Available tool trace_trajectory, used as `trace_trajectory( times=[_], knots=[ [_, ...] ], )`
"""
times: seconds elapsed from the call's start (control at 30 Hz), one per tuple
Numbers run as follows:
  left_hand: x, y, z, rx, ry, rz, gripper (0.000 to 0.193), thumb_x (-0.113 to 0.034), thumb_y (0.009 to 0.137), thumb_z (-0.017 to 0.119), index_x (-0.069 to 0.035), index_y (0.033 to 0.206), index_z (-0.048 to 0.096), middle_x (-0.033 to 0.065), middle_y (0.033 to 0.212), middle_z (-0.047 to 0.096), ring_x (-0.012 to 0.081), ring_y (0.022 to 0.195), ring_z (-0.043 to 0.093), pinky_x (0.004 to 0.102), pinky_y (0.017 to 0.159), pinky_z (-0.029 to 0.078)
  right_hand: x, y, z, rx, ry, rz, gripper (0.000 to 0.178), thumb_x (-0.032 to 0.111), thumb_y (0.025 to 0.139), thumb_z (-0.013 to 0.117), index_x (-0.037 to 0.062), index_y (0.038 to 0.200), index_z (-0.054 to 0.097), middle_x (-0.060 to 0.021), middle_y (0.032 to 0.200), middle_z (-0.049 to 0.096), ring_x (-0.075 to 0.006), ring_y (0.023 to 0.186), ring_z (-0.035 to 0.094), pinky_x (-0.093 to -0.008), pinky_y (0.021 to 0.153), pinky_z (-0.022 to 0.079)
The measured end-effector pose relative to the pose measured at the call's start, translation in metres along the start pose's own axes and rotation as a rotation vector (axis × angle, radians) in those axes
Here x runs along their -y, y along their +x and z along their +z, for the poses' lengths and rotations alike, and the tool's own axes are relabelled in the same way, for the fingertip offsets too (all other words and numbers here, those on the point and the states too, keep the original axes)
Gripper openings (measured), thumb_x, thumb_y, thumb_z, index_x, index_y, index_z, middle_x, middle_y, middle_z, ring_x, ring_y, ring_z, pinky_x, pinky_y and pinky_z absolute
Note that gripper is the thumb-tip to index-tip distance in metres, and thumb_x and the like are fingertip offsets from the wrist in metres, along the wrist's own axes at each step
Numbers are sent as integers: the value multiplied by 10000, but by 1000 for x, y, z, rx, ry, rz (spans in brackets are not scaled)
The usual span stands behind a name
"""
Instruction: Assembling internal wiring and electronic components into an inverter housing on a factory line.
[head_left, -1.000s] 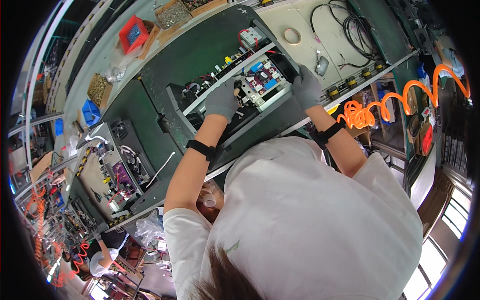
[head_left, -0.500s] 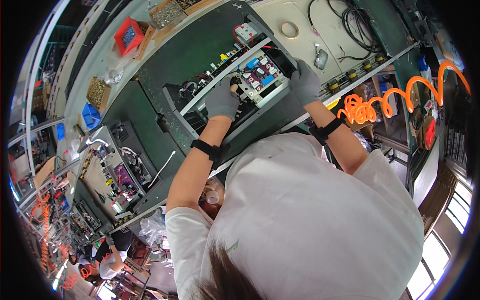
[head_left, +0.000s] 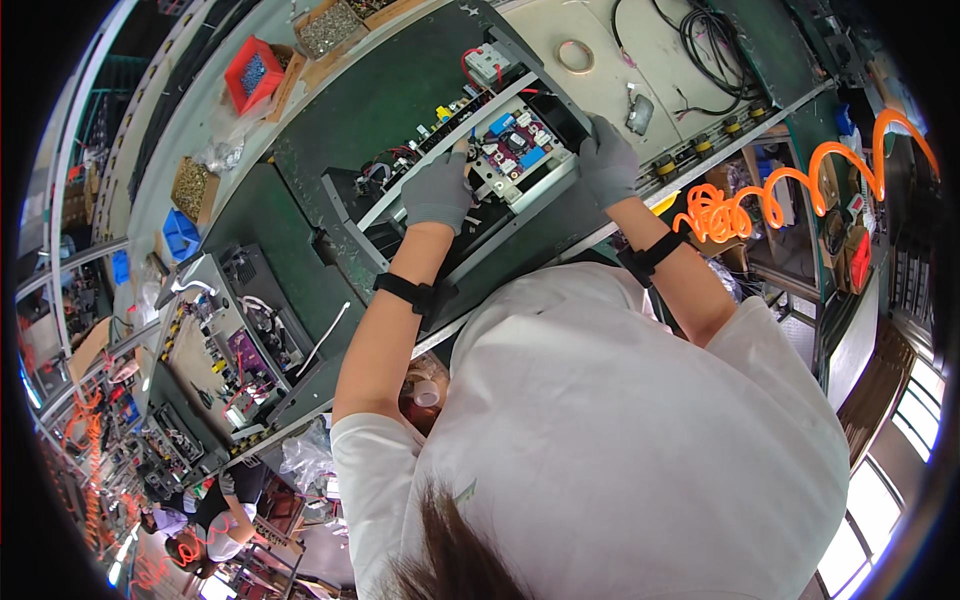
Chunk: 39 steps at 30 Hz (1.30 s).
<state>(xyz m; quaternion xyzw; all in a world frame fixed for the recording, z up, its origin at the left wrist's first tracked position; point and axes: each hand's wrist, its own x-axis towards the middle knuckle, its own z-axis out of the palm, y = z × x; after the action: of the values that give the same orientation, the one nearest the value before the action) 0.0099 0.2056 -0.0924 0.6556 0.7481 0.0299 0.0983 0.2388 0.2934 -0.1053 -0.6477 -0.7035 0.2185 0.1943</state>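
The green tabletop (head_left: pixel 330 110) carried the work, with the open dark metal chassis (head_left: pixel 505 233) slanted across it at the near edge. A silver crossbar (head_left: pixel 448 151) spanned the chassis lengthwise. The right hand (head_left: pixel 608 163), gloved in grey, was closed around the chassis's right end; the left hand (head_left: pixel 438 190) reached inside, beside the crossbar, but whether it pinched anything could not be told. Just right of it sat the purple-and-white circuit board (head_left: pixel 517 142), topped with small blue components (head_left: pixel 532 158). Good handling here, as judged, meant steadying the frame by its rigid end, keeping the left fingertips off the components, and pressing lightly and squarely.
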Motion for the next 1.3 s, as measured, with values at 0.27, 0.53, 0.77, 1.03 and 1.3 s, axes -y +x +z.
trace_trajectory(
  times=[0.27,0.53,0.77,1.03,1.3],
  knots=[
    [3,1,-1,19,66,49,370,-219,756,630,-128,1112,587,56,899,609,221,787,637,363,627,498,0,1,2,19,-26,30,380,182,783,472,156,1151,559,-127,1038,609,-350,888,598,-441,769,474],
    [1,7,0,93,-47,-1,389,-140,736,651,-157,1113,556,97,936,599,276,859,620,391,699,498,3,0,-1,20,-10,15,383,196,789,467,145,1159,551,-126,1057,602,-346,897,596,-429,781,470],
    [6,-5,-4,-192,-330,-74,221,-91,767,607,-118,984,580,112,925,621,307,832,618,397,707,497,0,-4,0,-25,33,1,366,196,796,468,137,1147,554,-123,1025,607,-340,892,597,-425,787,467],
    [2,3,1,-258,-174,-13,123,-199,847,578,-97,915,590,139,827,630,323,734,624,419,637,504,4,-5,-5,2,55,50,352,213,798,472,172,1136,564,-120,1016,614,-332,892,599,-423,782,473],
    [-15,8,-21,-29,92,-77,152,-233,844,556,-109,926,586,117,848,631,292,723,633,398,608,507,2,-6,-3,-16,104,61,357,213,789,474,188,1132,569,-118,1017,613,-332,895,599,-418,792,475]
  ],
)
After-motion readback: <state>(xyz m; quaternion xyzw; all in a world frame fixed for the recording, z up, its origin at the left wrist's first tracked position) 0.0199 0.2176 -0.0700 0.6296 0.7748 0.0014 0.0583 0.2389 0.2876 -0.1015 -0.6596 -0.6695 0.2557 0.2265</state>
